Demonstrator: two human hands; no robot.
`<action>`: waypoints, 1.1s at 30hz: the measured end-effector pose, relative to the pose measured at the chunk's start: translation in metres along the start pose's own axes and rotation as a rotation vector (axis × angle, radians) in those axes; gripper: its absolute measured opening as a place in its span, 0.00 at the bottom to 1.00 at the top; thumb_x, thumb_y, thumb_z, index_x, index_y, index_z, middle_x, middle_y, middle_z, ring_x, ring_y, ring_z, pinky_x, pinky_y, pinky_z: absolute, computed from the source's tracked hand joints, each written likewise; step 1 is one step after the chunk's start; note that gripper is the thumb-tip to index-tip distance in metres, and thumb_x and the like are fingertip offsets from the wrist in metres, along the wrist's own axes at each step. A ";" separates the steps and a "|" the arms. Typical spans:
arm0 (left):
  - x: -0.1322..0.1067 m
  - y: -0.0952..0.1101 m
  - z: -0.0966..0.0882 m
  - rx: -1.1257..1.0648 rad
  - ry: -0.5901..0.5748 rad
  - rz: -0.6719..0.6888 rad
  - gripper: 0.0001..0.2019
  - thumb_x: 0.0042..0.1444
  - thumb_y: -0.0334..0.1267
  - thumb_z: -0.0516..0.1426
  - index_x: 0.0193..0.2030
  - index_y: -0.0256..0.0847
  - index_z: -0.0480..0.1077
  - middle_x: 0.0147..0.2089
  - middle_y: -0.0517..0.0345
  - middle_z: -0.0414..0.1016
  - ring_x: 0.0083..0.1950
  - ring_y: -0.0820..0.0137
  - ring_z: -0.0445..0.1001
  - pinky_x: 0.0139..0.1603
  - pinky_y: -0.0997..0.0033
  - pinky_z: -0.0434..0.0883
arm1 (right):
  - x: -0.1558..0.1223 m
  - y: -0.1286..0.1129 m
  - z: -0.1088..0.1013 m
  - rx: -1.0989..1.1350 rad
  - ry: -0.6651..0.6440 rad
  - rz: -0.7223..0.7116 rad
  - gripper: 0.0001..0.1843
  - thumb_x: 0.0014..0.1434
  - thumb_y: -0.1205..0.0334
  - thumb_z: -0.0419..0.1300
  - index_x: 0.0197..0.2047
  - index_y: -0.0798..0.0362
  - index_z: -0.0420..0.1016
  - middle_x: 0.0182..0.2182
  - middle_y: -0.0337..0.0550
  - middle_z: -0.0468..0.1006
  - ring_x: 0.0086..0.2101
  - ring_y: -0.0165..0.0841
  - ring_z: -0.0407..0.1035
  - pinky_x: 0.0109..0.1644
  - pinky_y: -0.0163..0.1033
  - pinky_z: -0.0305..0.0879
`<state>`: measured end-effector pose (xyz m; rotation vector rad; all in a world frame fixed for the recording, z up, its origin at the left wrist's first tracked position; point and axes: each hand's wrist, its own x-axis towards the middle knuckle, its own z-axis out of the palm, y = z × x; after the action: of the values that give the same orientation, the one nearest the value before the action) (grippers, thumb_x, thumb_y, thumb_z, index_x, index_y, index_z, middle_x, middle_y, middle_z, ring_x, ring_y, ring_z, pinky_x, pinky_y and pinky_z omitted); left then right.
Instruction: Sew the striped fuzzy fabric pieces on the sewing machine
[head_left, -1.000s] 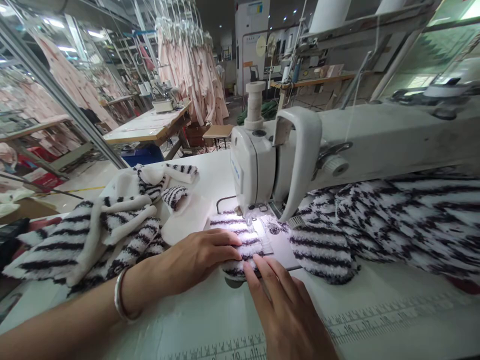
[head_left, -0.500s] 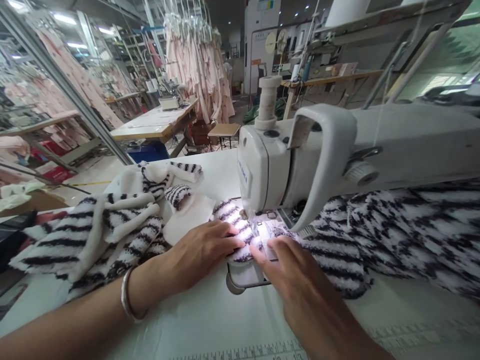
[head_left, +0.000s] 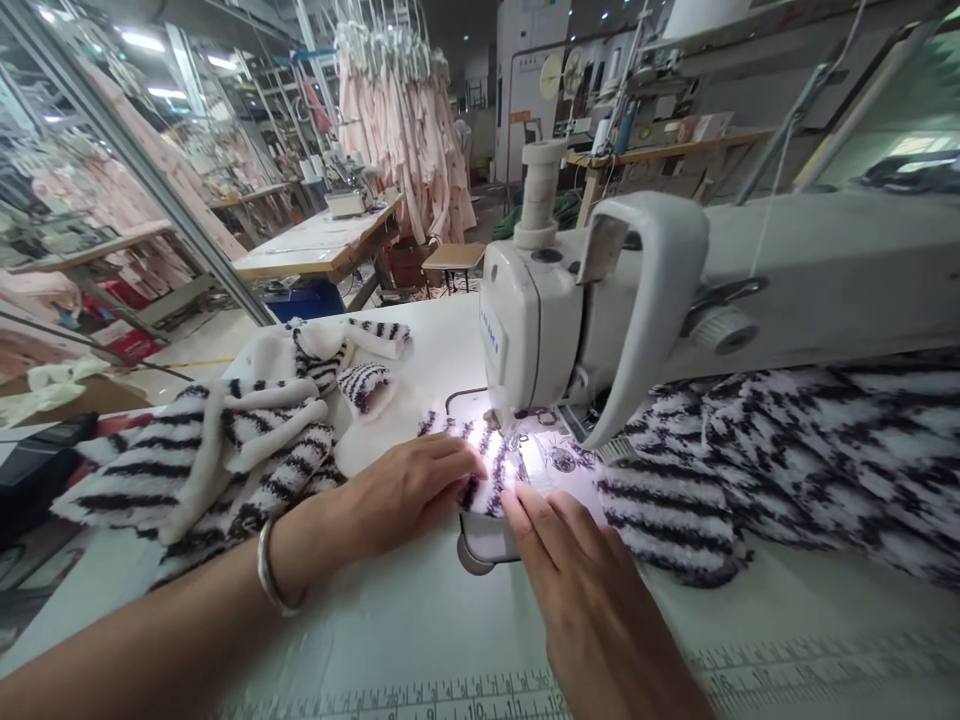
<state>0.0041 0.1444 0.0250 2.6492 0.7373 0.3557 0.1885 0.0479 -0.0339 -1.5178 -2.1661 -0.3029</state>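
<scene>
Under the needle area of a white sewing machine (head_left: 517, 330) lies a small fuzzy piece of black-and-white striped fabric (head_left: 491, 475), lit by the machine's lamp. My left hand (head_left: 409, 490), with a bangle at the wrist, grips this piece at its left side, thumb low and fingers on top. On the near right edge of the fabric rest the fingertips of my right hand (head_left: 577, 560); its fingers are stretched out close together, and its thumb is hidden. The presser foot is hard to make out in the glare.
Striped pieces with white trim (head_left: 217, 450) are heaped at the left. A large striped fuzzy bundle (head_left: 810, 450) lies right of the needle, under the machine arm. A printed ruler scale (head_left: 465, 690) runs along the near table edge. Pink garments (head_left: 397, 140) hang behind.
The fingers of my right hand have straightened and drawn together at the fabric edge, uncovering more of the metal plate. My left hand stays on the piece. The view has shifted slightly.
</scene>
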 end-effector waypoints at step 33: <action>0.005 0.039 0.042 0.056 0.221 -0.184 0.12 0.60 0.27 0.49 0.49 0.33 0.68 0.43 0.46 0.68 0.44 0.63 0.68 0.43 0.59 0.71 | 0.031 0.035 -0.015 0.176 -0.152 -0.005 0.26 0.56 0.80 0.42 0.47 0.51 0.74 0.38 0.48 0.70 0.42 0.41 0.65 0.43 0.51 0.68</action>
<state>0.0394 0.1041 0.0040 2.5928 1.0658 0.5897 0.2163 0.0796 -0.0082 -1.4781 -2.2469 0.0025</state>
